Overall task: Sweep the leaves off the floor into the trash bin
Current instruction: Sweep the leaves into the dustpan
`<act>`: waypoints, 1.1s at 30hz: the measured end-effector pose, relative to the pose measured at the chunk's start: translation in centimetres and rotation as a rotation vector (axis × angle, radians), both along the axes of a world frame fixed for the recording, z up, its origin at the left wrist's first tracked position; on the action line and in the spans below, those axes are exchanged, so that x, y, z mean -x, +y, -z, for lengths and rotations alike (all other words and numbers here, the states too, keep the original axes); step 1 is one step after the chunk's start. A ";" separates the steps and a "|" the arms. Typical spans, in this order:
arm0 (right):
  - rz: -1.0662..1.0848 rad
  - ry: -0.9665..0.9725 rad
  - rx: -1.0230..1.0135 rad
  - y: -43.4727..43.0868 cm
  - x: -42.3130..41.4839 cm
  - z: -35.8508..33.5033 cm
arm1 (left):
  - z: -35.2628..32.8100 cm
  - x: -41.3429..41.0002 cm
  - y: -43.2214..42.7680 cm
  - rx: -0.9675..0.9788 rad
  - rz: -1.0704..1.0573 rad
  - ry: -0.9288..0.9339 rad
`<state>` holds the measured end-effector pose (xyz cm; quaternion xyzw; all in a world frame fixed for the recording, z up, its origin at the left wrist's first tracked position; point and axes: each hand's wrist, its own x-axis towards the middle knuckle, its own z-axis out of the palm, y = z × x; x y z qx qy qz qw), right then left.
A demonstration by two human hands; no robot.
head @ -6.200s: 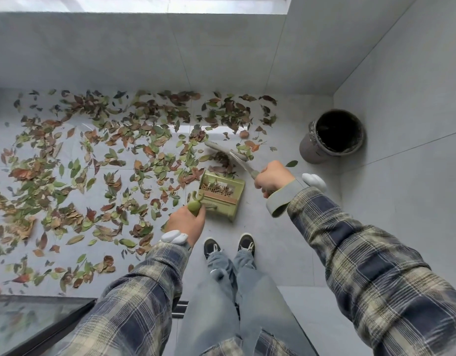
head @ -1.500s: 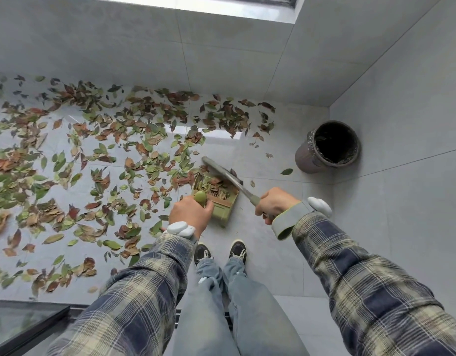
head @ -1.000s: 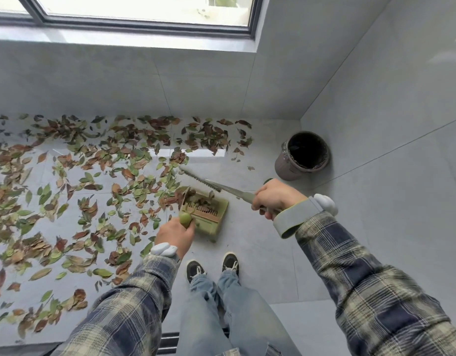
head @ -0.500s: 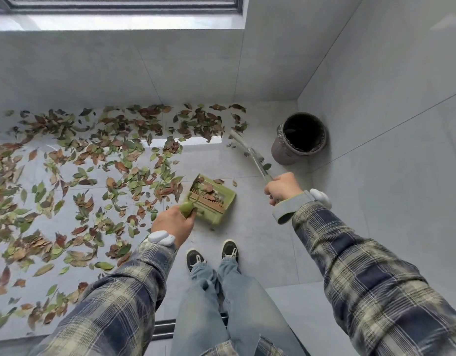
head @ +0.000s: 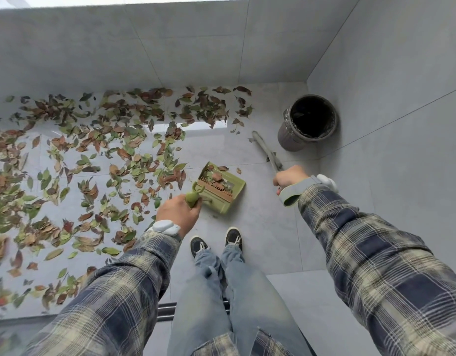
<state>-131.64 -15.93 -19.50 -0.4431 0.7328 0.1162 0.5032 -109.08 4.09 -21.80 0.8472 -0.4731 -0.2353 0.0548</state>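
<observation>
The left grip [head: 179,214] clenches the dustpan [head: 223,192] handle at centre frame, a few leaves [head: 217,176] inside; the right grip [head: 289,177] grasps the broom [head: 266,151], angled toward the trash bin [head: 309,122] at upper right. Best carry the pan level, then tip slowly over the rim. Most leaves cover the floor [head: 262,222] at left.

This looks like a tiled corner of a home, maybe a closed-in balcony. The floor [head: 262,227] and the walls [head: 170,47] have the same big grey tiles. Dry leaves [head: 93,150] lie all over the left side. A small round trash bin [head: 286,134] stands in the upper right corner, and a drain grate [head: 167,308] sits at the bottom middle.
</observation>
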 end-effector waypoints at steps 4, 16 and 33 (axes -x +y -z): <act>-0.105 -0.093 -0.048 1.2 -1.5 -1.7 | -0.2 0.3 -0.9 -0.015 -0.033 0.012; -0.290 -0.049 -0.028 -0.5 -2.4 -6.3 | -0.9 0.9 -1.6 -0.116 -0.080 0.008; -0.503 0.013 -0.041 2.2 -4.8 -3.5 | -0.8 0.6 -2.0 -0.087 -0.253 0.014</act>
